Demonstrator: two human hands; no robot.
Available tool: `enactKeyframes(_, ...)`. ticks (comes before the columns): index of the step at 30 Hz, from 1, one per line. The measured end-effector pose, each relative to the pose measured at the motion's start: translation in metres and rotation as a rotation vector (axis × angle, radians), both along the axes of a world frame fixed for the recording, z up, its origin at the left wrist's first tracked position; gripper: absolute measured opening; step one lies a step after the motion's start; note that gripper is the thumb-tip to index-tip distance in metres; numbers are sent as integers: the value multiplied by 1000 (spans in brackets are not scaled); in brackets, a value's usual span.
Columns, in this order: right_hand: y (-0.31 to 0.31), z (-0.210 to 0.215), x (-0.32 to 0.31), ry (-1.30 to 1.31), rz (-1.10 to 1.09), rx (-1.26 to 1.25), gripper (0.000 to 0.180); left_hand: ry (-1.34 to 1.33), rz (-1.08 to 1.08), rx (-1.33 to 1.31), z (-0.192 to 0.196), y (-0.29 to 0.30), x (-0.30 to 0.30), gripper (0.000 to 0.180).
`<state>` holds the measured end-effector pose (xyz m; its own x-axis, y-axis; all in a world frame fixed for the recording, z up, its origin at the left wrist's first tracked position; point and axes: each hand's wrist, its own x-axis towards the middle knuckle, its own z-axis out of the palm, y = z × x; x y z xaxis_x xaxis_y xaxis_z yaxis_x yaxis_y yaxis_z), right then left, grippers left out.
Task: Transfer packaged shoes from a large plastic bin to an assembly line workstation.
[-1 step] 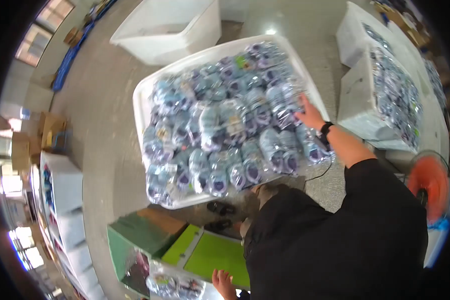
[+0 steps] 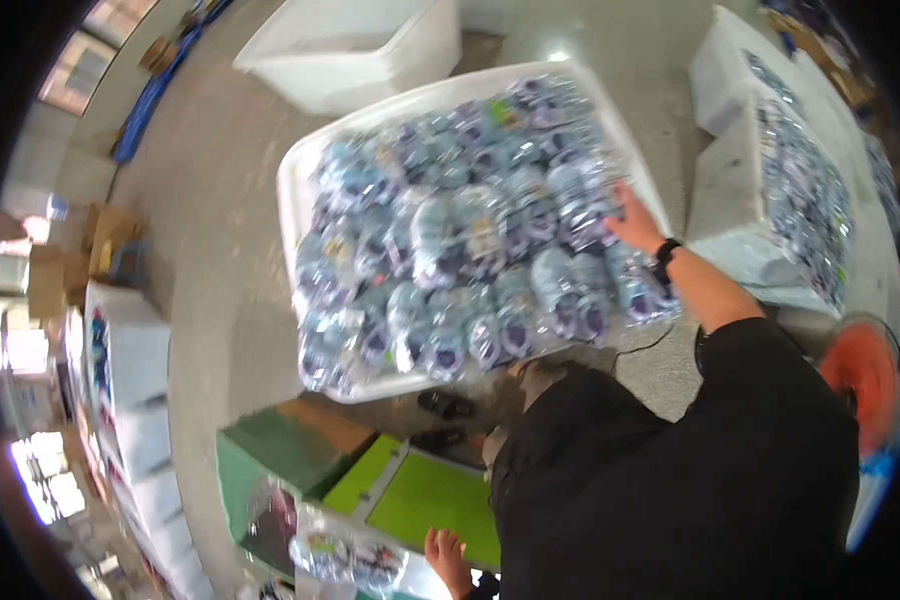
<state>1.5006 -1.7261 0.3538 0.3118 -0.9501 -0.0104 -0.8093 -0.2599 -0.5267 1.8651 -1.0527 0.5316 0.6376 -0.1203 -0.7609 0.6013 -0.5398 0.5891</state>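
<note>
A big white bin (image 2: pixel 288 215) is filled with rows of pale blue and dark purple shoes (image 2: pixel 435 235) in clear plastic bags. My right hand (image 2: pixel 635 222), with a black band at the wrist, reaches over the bin's right side. Its fingers are apart and touch the bagged shoes (image 2: pixel 575 205) there; no firm grip shows. Low in the view, my left hand (image 2: pixel 448 560) is beside the bright green panel (image 2: pixel 440 510), fingers loosely bent and apart, holding nothing. More bagged shoes (image 2: pixel 350 562) lie just left of it.
An open white tub (image 2: pixel 350 60) stands beyond the bin. To the right are white bins (image 2: pixel 735 190) heaped with bagged shoes and a round orange-red fan-like object (image 2: pixel 860 380). A green box (image 2: pixel 280 450) sits at lower left, and white containers (image 2: pixel 135 380) line the left side.
The whole view has shifted slightly, with the bin a little farther right and up. My right hand stays at the same bagged shoes. The left hand looks much the same.
</note>
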Motion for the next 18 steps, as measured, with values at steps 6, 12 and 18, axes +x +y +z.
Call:
enactKeyframes(6,6,40,35,300,77,-343,69,-21,108,75,-19,27,-20,51)
enactKeyframes(12,-6,39,60,325,83,-215,60,-11,271,64,-20,58,-55,49)
enactKeyframes(18,1,54,78,271,166,-285,55,30,344,59,-18,76,-86,49)
